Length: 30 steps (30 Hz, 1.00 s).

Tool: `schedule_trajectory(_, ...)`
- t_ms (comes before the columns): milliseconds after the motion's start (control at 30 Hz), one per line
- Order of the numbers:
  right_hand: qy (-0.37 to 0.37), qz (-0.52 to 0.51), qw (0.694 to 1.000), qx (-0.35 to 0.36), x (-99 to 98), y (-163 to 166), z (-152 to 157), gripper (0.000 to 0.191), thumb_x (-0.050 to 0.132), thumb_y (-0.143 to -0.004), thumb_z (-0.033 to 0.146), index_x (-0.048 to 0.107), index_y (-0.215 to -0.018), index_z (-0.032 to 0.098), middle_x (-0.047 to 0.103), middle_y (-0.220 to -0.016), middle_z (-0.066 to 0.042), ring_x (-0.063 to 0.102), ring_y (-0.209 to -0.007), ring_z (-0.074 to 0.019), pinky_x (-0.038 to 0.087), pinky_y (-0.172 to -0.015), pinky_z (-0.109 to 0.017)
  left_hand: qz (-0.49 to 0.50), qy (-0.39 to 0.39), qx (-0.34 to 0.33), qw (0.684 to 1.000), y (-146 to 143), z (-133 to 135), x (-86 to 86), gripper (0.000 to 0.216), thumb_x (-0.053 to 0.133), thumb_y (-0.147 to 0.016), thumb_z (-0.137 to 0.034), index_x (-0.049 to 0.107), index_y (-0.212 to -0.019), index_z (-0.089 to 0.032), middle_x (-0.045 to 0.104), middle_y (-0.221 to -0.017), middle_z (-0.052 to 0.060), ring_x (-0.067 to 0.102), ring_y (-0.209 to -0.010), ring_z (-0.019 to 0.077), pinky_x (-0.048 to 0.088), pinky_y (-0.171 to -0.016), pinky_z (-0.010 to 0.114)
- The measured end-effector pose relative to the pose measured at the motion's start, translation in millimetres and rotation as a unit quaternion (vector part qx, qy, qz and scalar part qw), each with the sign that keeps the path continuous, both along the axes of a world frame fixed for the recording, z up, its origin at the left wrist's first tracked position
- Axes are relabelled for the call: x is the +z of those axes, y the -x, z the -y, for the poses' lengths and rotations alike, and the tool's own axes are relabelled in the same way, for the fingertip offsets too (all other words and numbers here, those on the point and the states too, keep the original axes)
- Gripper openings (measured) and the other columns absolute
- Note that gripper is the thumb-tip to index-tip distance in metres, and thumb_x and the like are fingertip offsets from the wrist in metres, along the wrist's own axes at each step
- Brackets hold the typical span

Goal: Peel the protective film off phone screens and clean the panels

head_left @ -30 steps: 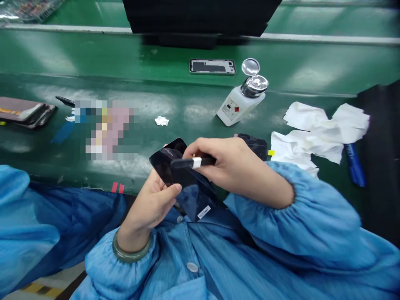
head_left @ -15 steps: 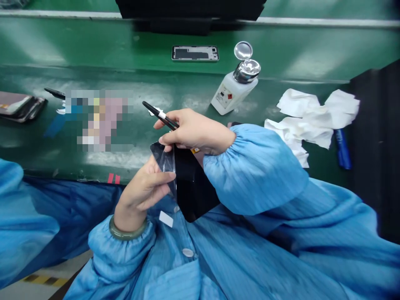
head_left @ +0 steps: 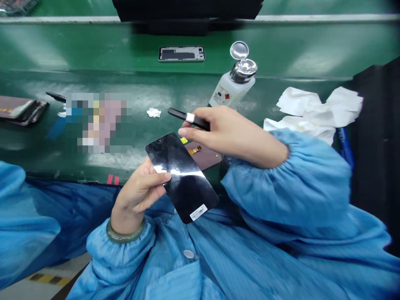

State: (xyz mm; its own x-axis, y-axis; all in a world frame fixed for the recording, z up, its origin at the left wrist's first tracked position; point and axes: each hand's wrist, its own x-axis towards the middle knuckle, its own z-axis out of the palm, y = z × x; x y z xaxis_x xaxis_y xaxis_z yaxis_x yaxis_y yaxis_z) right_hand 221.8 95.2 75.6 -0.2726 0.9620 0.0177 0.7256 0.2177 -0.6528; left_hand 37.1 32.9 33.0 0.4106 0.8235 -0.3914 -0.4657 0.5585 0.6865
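Observation:
My left hand [head_left: 140, 193] grips a glossy black phone screen panel [head_left: 181, 177] by its left edge, thumb across the face; a small white barcode label sits at the panel's lower end. Just above and to the right, my right hand [head_left: 231, 131] pinches a black stick tool with a white band [head_left: 189, 118], its tip pointing left over the bench. Behind the held panel another screen panel with an orange flex cable [head_left: 203, 154] lies on the bench, brown back up. Both arms wear blue sleeves.
On the green bench [head_left: 93, 50] stand a white pump bottle with a metal top [head_left: 233, 85], a phone frame [head_left: 181, 53], crumpled white wipes [head_left: 312, 110], a blue pen [head_left: 343, 146], a small white scrap [head_left: 153, 112] and stacked panels [head_left: 20, 109] at far left. A black object [head_left: 187, 10] sits at the back.
The clear film seen half a second ago is gone from my left hand. The black panel now lies flatter, face up. My right hand has lifted off it and moved right with the tool.

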Motion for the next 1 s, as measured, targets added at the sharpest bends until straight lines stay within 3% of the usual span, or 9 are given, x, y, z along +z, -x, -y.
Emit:
schedule_trajectory(233, 0.011, -0.051, 0.998, -0.021, -15.7, -26, 39, 0.023, 0.064, -0.084, 0.042, 0.068, -0.077, 0.02, 0.069, -0.071, -0.001, 0.061, -0.061, -0.0167, 0.041, -0.054, -0.028, -0.011, 0.01, 0.019, 1.0, 3, -2, 3.5, 0.06, 0.057, -0.073, 0.008, 0.054, -0.126, -0.019, 0.072, -0.107, 0.008, 0.069, -0.1, 0.0254, 0.059, -0.084, 0.035)
schedule_trajectory(367, -0.152, -0.158, 0.971, -0.099, -17.1, -21, 75, 0.007, 0.064, -0.086, 0.029, 0.066, -0.081, 0.024, 0.069, -0.071, -0.001, 0.058, -0.056, -0.0145, 0.042, -0.05, -0.028, -0.015, 0.035, 0.066, 0.997, 4, -6, 5.4, 0.054, 0.054, -0.072, 0.008, 0.058, -0.121, -0.013, 0.071, -0.11, 0.013, 0.068, -0.102, 0.0281, 0.057, -0.089, 0.039)
schedule_trajectory(433, -0.184, -0.204, 0.959, -0.067, -18.1, -15, 91, 0.01, 0.064, -0.086, 0.024, 0.064, -0.076, 0.024, 0.066, -0.062, 0.001, 0.056, -0.049, -0.0124, 0.042, -0.047, -0.026, -0.007, 0.041, 0.101, 0.994, 4, -7, 5.0, 0.057, 0.054, -0.07, 0.009, 0.058, -0.123, -0.012, 0.071, -0.111, 0.013, 0.067, -0.105, 0.0288, 0.054, -0.095, 0.041)
schedule_trajectory(500, -0.141, -0.246, 0.959, -0.02, -22.0, -6, 103, 0.014, 0.066, -0.085, 0.023, 0.062, -0.071, 0.022, 0.064, -0.056, 0.002, 0.055, -0.045, -0.0109, 0.042, -0.044, -0.024, -0.002, 0.047, 0.147, 0.988, 6, -9, 3.8, 0.06, 0.053, -0.07, 0.009, 0.057, -0.125, -0.012, 0.072, -0.109, 0.011, 0.066, -0.107, 0.0278, 0.051, -0.098, 0.042)
schedule_trajectory(600, -0.037, -0.303, 0.952, -0.025, -31.5, 9, 108, 0.014, 0.069, -0.082, 0.028, 0.064, -0.073, 0.019, 0.064, -0.059, 0.002, 0.055, -0.045, -0.0097, 0.042, -0.042, -0.021, -0.004, 0.04, 0.195, 0.98, 6, -10, 2.4, 0.055, 0.051, -0.071, 0.01, 0.059, -0.12, -0.014, 0.074, -0.101, 0.008, 0.066, -0.106, 0.0246, 0.051, -0.098, 0.041)
schedule_trajectory(733, 0.013, -0.304, 0.952, -0.041, -38.6, 22, 105, 0.017, 0.064, -0.085, 0.028, 0.063, -0.071, 0.019, 0.062, -0.057, 0.003, 0.055, -0.046, -0.0099, 0.042, -0.042, -0.021, 0.002, -0.007, 0.23, 0.973, 3, -9, 4.6, 0.032, 0.054, -0.074, 0.007, 0.066, -0.092, -0.017, 0.074, -0.088, 0.003, 0.066, -0.105, 0.0205, 0.053, -0.094, 0.033)
schedule_trajectory(800, -0.032, -0.279, 0.959, -0.037, -37.8, 23, 102, 0.019, 0.06, -0.088, 0.025, 0.06, -0.069, 0.02, 0.06, -0.056, 0.003, 0.054, -0.045, -0.0096, 0.042, -0.042, -0.021, 0.006, -0.036, 0.246, 0.969, -1, -7, 8.1, 0.017, 0.06, -0.079, -0.002, 0.065, -0.082, -0.018, 0.074, -0.089, 0.003, 0.064, -0.11, 0.0193, 0.051, -0.095, 0.03)
schedule_trajectory(867, -0.135, -0.233, 0.963, -0.019, -35.8, 23, 98, 0.015, 0.055, -0.089, 0.018, 0.061, -0.075, 0.02, 0.062, -0.059, 0.001, 0.056, -0.048, -0.0109, 0.045, -0.045, -0.022, 0.011, -0.056, 0.262, 0.963, -3, -4, 13.4, 0.005, 0.067, -0.083, -0.024, 0.065, -0.085, -0.019, 0.072, -0.1, 0.004, 0.057, -0.12, 0.0208, 0.049, -0.099, 0.033)
schedule_trajectory(1000, -0.372, -0.059, 0.922, 0.086, -33.2, 24, 91, 0.022, 0.046, -0.089, 0.006, 0.066, -0.096, 0.011, 0.069, -0.067, -0.008, 0.063, -0.057, -0.017, 0.048, -0.05, -0.028, 0.034, -0.085, 0.264, 0.96, -4, 6, 26.1, 0.068, 0.052, -0.073, -0.076, 0.061, -0.116, -0.023, 0.061, -0.13, 0.009, 0.033, -0.139, 0.0295, 0.046, -0.102, 0.05)
